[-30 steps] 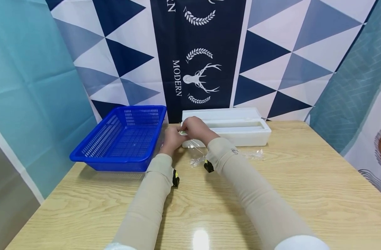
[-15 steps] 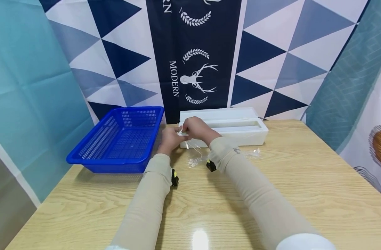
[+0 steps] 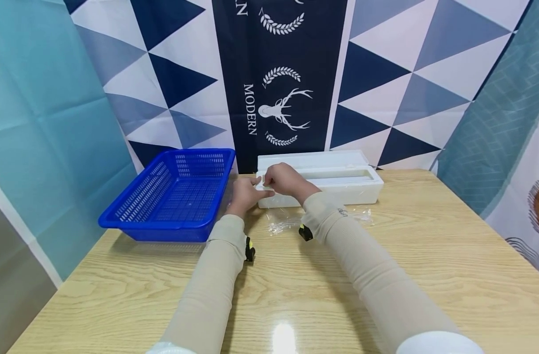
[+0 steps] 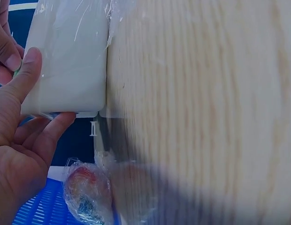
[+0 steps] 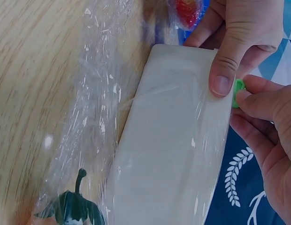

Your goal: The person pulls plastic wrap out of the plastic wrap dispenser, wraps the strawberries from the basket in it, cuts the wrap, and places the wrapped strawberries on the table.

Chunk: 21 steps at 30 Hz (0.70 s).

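Observation:
A long white box (image 3: 355,193) of cling film stands at the back of the table with its lid raised. My left hand (image 3: 244,194) grips its left end, thumb (image 4: 30,70) on the front face and fingers curled under the end. Between thumb and fingers, my right hand (image 5: 277,124) pinches a small green slider (image 5: 238,93) at the box's top edge near that end. Clear film (image 5: 89,108) lies over the box's front and on the table before it. A stalk with dark green leaves (image 5: 75,206) shows beside the film in the right wrist view.
A blue plastic basket (image 3: 119,223) stands left of the hands. Near it, a red round thing (image 4: 87,187) wrapped in clear film shows in the left wrist view. Patterned curtain (image 3: 278,59) hangs right behind the box and basket.
My right hand has shifted slightly right along the box, away from the left fingers. The film strand that hung below the hands has dropped lower. My left hand stays at the box end.

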{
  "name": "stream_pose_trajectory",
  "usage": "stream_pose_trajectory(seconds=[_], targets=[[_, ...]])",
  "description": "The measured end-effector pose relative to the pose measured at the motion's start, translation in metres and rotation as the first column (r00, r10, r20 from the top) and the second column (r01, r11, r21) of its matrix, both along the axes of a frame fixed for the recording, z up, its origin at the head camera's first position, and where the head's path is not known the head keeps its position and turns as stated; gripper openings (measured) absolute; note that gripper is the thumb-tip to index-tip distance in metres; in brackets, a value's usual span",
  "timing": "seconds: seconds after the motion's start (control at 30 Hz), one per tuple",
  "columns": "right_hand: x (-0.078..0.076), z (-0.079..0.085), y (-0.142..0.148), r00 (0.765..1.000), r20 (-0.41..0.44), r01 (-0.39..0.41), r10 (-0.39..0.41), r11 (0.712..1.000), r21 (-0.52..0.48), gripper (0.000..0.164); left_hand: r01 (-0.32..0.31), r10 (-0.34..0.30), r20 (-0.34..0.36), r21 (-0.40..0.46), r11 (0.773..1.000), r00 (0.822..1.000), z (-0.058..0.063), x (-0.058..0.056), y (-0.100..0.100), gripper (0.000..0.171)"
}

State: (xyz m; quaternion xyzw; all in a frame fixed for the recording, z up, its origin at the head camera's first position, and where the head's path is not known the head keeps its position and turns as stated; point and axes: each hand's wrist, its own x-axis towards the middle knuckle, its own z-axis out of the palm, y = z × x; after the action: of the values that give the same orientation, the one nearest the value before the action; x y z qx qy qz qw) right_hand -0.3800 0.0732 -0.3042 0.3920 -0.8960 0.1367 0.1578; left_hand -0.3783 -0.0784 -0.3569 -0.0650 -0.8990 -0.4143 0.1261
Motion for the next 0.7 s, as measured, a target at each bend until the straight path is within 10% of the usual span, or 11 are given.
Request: stream_pose_trajectory(seconds=[0.7], targets=[[0.002,-0.002,0.028,0.998,0.039,0.042,-0.042,0.999,-0.007,0.016,0.027,-0.028,0.025,0.038,0.999,0.999,0.0,0.003,-0.001,0.071]])
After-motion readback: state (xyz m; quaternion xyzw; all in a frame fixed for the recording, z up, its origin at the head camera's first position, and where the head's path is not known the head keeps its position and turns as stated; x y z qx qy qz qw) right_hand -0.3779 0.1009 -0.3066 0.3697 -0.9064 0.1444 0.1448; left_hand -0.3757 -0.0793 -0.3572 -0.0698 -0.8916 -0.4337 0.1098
